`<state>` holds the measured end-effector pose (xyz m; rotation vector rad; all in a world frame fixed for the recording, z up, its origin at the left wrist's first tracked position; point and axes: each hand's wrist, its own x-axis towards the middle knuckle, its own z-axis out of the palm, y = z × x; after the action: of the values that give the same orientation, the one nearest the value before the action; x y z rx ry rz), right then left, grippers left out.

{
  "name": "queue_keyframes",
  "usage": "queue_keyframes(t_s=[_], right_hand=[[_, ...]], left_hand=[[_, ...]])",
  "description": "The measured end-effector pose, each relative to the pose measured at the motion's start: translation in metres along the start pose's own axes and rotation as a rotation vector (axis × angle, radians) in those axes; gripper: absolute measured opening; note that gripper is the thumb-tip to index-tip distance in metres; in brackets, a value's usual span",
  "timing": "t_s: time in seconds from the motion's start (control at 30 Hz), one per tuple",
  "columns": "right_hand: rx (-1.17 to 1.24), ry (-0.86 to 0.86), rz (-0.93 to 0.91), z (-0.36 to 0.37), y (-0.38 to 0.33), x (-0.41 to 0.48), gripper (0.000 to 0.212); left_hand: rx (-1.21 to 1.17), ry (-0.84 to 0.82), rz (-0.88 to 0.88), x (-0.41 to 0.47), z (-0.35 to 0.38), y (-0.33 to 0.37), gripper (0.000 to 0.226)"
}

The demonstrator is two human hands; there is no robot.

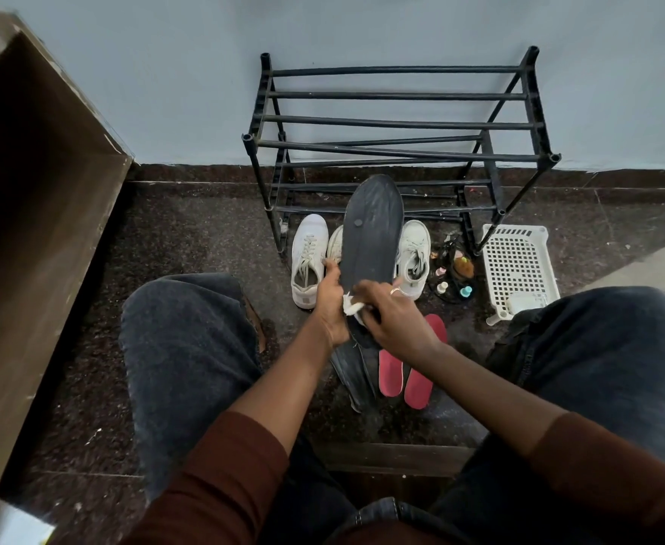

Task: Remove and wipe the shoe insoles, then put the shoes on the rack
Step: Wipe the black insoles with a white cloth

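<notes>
Upright, the black insole (370, 230) — left hand (329, 304) gripping, right hand (392, 320) pinching white cloth (352, 306).

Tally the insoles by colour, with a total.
Dark grey insoles: 2, one held up, one on the floor
Red insoles: 2, both on the floor
Total: 4

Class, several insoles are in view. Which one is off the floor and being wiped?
The long dark insole, upright in front of the rack. The red insoles and another dark one lie on the floor.
</notes>
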<state>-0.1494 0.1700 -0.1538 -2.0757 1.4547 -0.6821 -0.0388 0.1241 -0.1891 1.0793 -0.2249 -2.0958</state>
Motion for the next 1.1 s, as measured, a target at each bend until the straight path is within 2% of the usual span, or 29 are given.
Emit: queue_keyframes(t_s=[0.13, 0.23, 0.33, 0.53, 0.7, 0.8, 0.9, 1.0, 1.1], right_hand=[[-0.061, 0.056, 0.015, -0.003, 0.002, 0.018, 0.026], [-0.081, 0.141, 0.133, -0.008, 0.004, 0.036, 0.031], [-0.059, 0.204, 0.243, -0.01, 0.006, 0.046, 0.029], [-0.026, 0.066, 0.075, 0.003, -0.001, 0.016, 0.025], [-0.03, 0.026, 0.023, 0.0, -0.004, 0.005, 0.028], [-0.083, 0.005, 0.008, 0.0, -0.003, 0.015, 0.028], [-0.128, 0.033, 0.072, -0.005, -0.002, 0.031, 0.023], [-0.154, 0.063, 0.135, -0.01, 0.001, 0.047, 0.025], [-0.25, 0.104, 0.276, -0.014, 0.007, 0.057, 0.024]], left_hand=[[-0.016, 0.029, -0.017, -0.002, 0.0, 0.002, 0.086], [-0.013, -0.01, -0.052, -0.007, 0.004, -0.003, 0.076], [0.042, -0.027, -0.071, -0.009, 0.005, -0.008, 0.076], [0.014, -0.025, -0.083, -0.004, -0.004, -0.004, 0.081], [-0.015, -0.062, -0.084, 0.003, -0.004, -0.007, 0.095], [-0.007, -0.021, -0.084, 0.003, -0.007, -0.008, 0.087], [-0.01, 0.021, -0.042, -0.003, -0.003, -0.006, 0.068], [-0.037, -0.024, -0.044, -0.005, 0.001, -0.007, 0.069], [-0.036, -0.035, -0.034, -0.002, 0.0, -0.008, 0.069]])
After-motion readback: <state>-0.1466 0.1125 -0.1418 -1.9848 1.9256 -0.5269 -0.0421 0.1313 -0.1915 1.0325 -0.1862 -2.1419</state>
